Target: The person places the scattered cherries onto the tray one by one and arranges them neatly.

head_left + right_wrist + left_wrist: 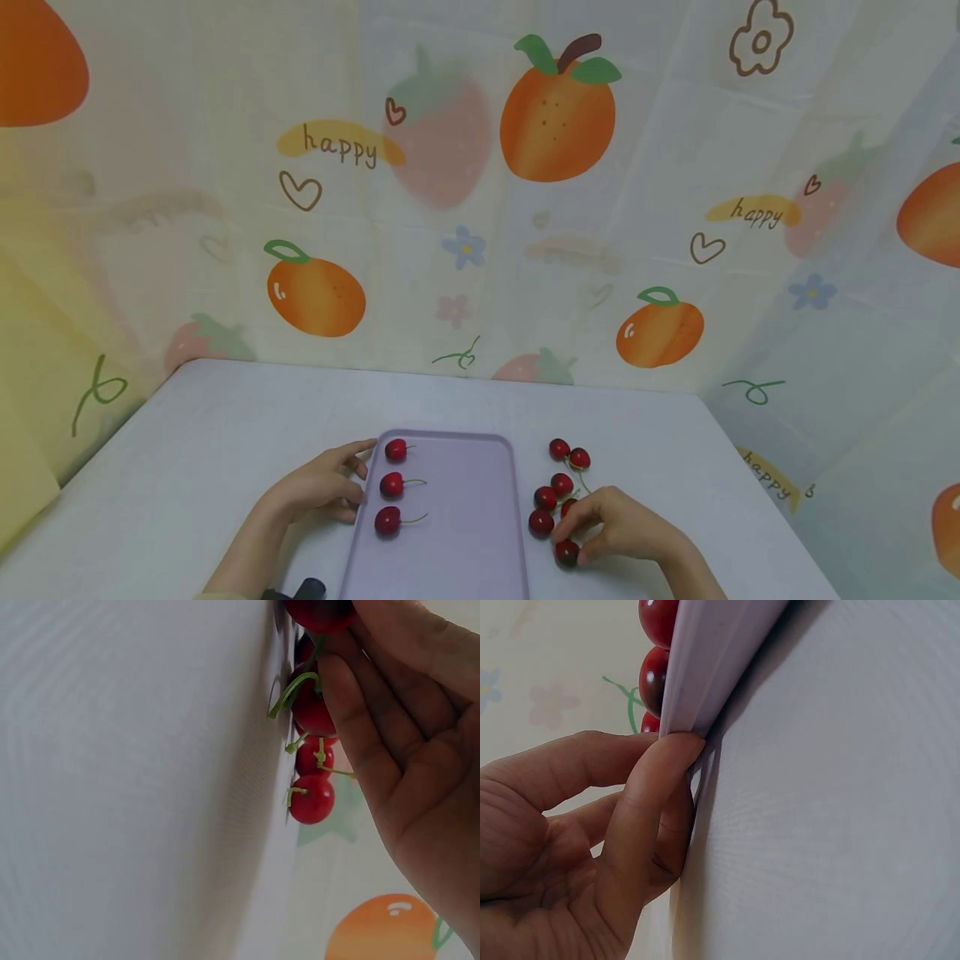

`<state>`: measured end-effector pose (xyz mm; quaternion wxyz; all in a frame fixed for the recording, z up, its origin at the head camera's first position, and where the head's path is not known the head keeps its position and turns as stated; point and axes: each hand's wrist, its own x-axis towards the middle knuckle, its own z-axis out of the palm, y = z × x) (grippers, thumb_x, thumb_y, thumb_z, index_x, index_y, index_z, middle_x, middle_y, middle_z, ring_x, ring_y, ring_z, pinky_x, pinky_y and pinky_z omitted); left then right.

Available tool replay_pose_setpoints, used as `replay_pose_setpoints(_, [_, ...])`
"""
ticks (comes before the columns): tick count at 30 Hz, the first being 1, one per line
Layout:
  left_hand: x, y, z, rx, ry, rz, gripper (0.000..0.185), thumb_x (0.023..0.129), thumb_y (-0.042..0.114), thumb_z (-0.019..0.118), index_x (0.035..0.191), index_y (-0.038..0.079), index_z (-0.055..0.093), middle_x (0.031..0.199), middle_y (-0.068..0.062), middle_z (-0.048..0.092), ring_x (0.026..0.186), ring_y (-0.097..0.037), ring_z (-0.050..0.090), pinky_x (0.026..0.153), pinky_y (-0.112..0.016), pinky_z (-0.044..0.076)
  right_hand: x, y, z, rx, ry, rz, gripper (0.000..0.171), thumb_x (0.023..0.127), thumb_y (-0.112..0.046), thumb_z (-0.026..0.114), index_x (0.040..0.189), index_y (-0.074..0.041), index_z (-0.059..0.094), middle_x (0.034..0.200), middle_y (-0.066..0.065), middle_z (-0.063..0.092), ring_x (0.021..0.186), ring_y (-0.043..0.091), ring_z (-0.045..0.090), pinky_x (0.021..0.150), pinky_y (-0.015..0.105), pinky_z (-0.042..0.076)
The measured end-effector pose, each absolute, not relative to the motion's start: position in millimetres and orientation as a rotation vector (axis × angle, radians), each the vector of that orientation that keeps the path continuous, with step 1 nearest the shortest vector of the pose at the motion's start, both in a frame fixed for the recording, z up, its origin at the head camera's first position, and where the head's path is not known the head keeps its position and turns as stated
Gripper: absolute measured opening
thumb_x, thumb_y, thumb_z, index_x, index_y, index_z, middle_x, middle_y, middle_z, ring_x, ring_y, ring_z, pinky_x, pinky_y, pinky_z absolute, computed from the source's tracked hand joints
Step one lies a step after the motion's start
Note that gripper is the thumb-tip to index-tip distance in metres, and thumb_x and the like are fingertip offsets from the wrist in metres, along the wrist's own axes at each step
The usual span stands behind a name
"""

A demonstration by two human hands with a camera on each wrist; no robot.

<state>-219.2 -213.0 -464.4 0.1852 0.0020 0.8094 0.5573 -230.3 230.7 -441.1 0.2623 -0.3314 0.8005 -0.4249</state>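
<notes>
A pale purple tray [457,500] lies on the table, with three red cherries, among them a middle cherry [392,485], in a column along its left side. My left hand [318,487] is at the tray's left edge; in the left wrist view, the thumb [664,769] presses the tray's outer wall [705,675] and the index finger meets the rim. To the right of the tray, my right hand [626,525] grips a dark red cherry [567,552] between thumb and fingers. In the right wrist view that held cherry [322,611] is cut off by the top edge.
Several more cherries with green stems, one a far cherry [558,449], lie in a loose group between the tray and my right hand. A black object [309,589] shows beside my left forearm. A fruit-print curtain [465,292] hangs behind the white table [622,433].
</notes>
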Motion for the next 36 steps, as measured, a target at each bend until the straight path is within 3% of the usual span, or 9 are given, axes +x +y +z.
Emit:
replay_pose_setpoints(18, [-220.4,-213.2,-463.4,-0.004,2.254,1.581,0.089,0.072,-0.004,0.068,0.153,0.003,0.031,0.11,-0.014,0.047,0.065,-0.017,0.055,0.059,-0.027,0.059,-230.8,225.0,-440.3,-0.966,2.293,-1.003,0.023,0.074,-0.015,0.083,0.097,-0.018,0.078,0.093,-0.006,0.075,0.083,0.002,0.063,0.075,0.021,0.057])
replay_pose_setpoints(27, [-220.7,-213.7,-465.1,0.008,2.249,1.585,0.089,0.072,-0.003,0.068,0.153,0.002,0.03,0.11,-0.014,0.047,0.064,-0.016,0.054,0.059,-0.027,0.059,-228.7,224.3,-440.7,-0.91,2.281,-1.044,0.023,0.074,-0.015,0.083,0.095,-0.016,0.077,0.092,0.0,0.075,0.078,0.007,0.063,0.066,0.02,0.054])
replay_pose_setpoints(36, [-219.5,-212.6,-463.8,0.0,2.271,1.577,0.089,0.072,-0.003,0.068,0.152,0.003,0.031,0.111,-0.015,0.048,0.065,-0.017,0.055,0.059,-0.029,0.059,-230.3,218.4,-431.9,-0.971,2.282,-1.055,0.022,0.078,-0.02,0.08,0.1,-0.019,0.076,0.09,0.001,0.073,0.073,-0.001,0.057,0.062,0.02,0.054])
